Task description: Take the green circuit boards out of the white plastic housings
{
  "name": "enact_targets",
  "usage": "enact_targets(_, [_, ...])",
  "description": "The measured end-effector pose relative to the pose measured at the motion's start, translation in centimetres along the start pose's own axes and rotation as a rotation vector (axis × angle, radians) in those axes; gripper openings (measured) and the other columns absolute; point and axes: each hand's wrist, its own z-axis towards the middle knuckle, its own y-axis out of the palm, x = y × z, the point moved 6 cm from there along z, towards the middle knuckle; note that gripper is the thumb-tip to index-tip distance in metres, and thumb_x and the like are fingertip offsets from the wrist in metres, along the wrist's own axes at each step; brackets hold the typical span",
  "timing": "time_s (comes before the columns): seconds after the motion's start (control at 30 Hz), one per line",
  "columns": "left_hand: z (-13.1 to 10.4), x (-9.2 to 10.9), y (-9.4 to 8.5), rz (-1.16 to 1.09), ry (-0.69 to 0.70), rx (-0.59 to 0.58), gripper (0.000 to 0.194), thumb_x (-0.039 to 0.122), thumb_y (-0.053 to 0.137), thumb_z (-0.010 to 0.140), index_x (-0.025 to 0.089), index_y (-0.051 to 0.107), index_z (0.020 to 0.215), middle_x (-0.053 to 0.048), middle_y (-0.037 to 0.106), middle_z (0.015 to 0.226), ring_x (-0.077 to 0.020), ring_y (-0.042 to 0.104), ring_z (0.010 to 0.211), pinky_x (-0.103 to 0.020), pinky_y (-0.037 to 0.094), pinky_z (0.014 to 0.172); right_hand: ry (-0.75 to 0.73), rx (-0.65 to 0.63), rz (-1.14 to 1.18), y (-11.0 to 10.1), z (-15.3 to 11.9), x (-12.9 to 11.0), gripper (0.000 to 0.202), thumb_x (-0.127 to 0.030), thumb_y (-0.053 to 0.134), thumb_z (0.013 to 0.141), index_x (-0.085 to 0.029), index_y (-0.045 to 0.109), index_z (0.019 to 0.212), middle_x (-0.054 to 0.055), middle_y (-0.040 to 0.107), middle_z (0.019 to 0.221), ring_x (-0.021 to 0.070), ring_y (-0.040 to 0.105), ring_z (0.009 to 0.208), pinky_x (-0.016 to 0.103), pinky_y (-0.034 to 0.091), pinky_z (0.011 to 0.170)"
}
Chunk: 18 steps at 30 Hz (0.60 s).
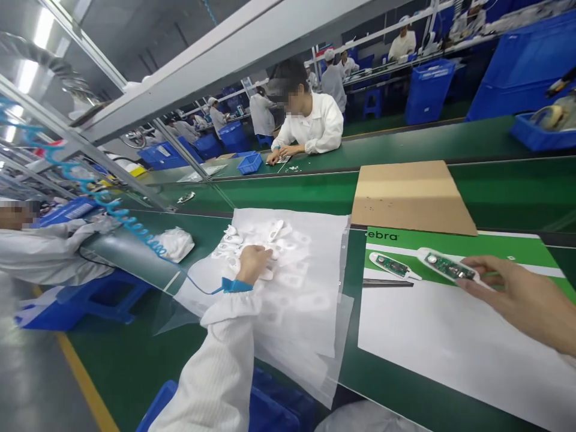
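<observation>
My left hand (254, 264), with a blue wrist strap (236, 285), is over a pile of white plastic casing parts (231, 237) on a white sheet (315, 300). Its fingers are bent together among the parts; whatever they grip is hidden. At the right, my right hand (508, 288) pinches a white plastic casing with a green circuit board (450, 267) by its narrow end. A second such casing with a board (393, 265) lies beside it on the green and white paper (405, 324). Just below that one is a thin dark tool, apparently tweezers (387, 283).
A brown cardboard sheet (409, 198) lies behind the paper. Left of the white sheet are a crumpled white bag (176, 243) and a coiled blue cord (130, 225). Across the bench a co-worker (312, 123) works near a blue tray (249, 163). A metal beam (216, 60) runs overhead.
</observation>
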Motion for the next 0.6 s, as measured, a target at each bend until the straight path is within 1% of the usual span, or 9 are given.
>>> enact_targets(0.07, [-0.7,1.2,0.3,-0.079,0.021,-0.031,0.029,0.039,0.065,0.085,0.013,0.057,0.077,0.001,0.055,0.065,-0.011,0.051,0.057,-0.023,0.041,0.052,-0.063,-0.086,0.097,1.4,-2.9,-0.7,0.043,-0.062,0.069,0.068,-0.041,0.067,0.106,0.016,0.071,0.105,0.0348,0.068,0.084,0.048,0.05,0.063])
enact_targets(0.13, [-2.2,3.4,1.2,-0.146,0.091,-0.087,0.031,0.043,0.062,0.084,0.015,0.053,0.074,0.001,0.053,0.062,-0.011,0.049,0.055,-0.022,0.038,0.051,-0.177,-0.151,0.148,3.8,-5.9,-1.6,0.039,-0.061,0.065,0.076,-0.042,0.067,0.109,0.012,0.071,0.109,0.0332,0.069,0.087,0.048,0.054,0.068])
enact_targets(0.17, [-3.3,4.7,2.0,-0.172,0.132,-0.131,0.032,0.045,0.061,0.083,0.016,0.053,0.076,0.001,0.054,0.064,-0.0114,0.05,0.057,-0.022,0.038,0.053,-0.239,-0.125,0.143,4.8,-7.2,-2.1,0.033,-0.058,0.062,0.08,-0.04,0.068,0.108,0.01,0.071,0.107,0.0321,0.069,0.085,0.048,0.055,0.069])
enact_targets(0.23, [-6.4,7.5,4.3,-0.214,0.216,-0.251,0.032,0.047,0.063,0.081,0.017,0.053,0.079,-0.001,0.059,0.072,-0.013,0.055,0.063,-0.023,0.042,0.057,-0.348,-0.03,0.076,6.3,-9.5,-3.0,0.028,-0.047,0.057,0.088,-0.034,0.067,0.111,0.008,0.07,0.108,0.0303,0.067,0.094,0.05,0.055,0.08])
enact_targets(0.3, [-10.4,10.5,6.9,-0.185,0.415,-0.384,0.026,0.042,0.065,0.081,0.018,0.054,0.084,-0.003,0.063,0.086,-0.0161,0.06,0.075,-0.027,0.049,0.068,-0.391,0.012,0.039,7.1,-11.1,-3.5,0.03,-0.038,0.057,0.092,-0.028,0.063,0.119,0.008,0.066,0.115,0.0271,0.062,0.104,0.046,0.053,0.087])
enact_targets(0.4, [-17.4,14.2,10.6,-0.046,0.907,-0.534,0.011,0.026,0.054,0.09,0.018,0.054,0.098,-0.01,0.06,0.113,-0.0223,0.06,0.102,-0.039,0.05,0.092,-0.297,0.092,0.001,6.6,-11.8,-3.3,0.032,-0.033,0.061,0.091,-0.024,0.061,0.123,0.008,0.062,0.116,0.0245,0.057,0.105,0.042,0.05,0.089])
enact_targets(0.43, [-19.6,14.7,11.8,0.002,1.059,-0.577,0.012,0.021,0.049,0.093,0.017,0.053,0.103,-0.012,0.058,0.121,-0.024,0.057,0.111,-0.042,0.048,0.098,-0.26,0.104,-0.014,6.3,-11.9,-3.1,0.03,-0.032,0.061,0.091,-0.023,0.063,0.12,0.008,0.063,0.113,0.0239,0.056,0.102,0.041,0.05,0.087])
enact_targets(0.5, [-23.1,14.9,14.0,0.08,1.259,-0.683,0.017,0.016,0.045,0.096,0.017,0.051,0.112,-0.013,0.055,0.131,-0.0251,0.052,0.122,-0.045,0.045,0.104,-0.206,0.12,-0.037,6.1,-12.0,-2.9,0.024,-0.03,0.061,0.092,-0.023,0.066,0.114,0.006,0.064,0.106,0.0228,0.055,0.095,0.04,0.048,0.082])
enact_targets(0.6, [-25.8,14.2,16.3,0.182,1.433,-0.783,0.022,0.016,0.049,0.096,0.02,0.051,0.117,-0.008,0.057,0.133,-0.0242,0.051,0.124,-0.046,0.046,0.104,-0.181,0.161,-0.038,6.0,-12.2,-2.8,0.021,-0.031,0.058,0.094,-0.023,0.07,0.109,0.006,0.066,0.097,0.0211,0.054,0.087,0.038,0.044,0.078])
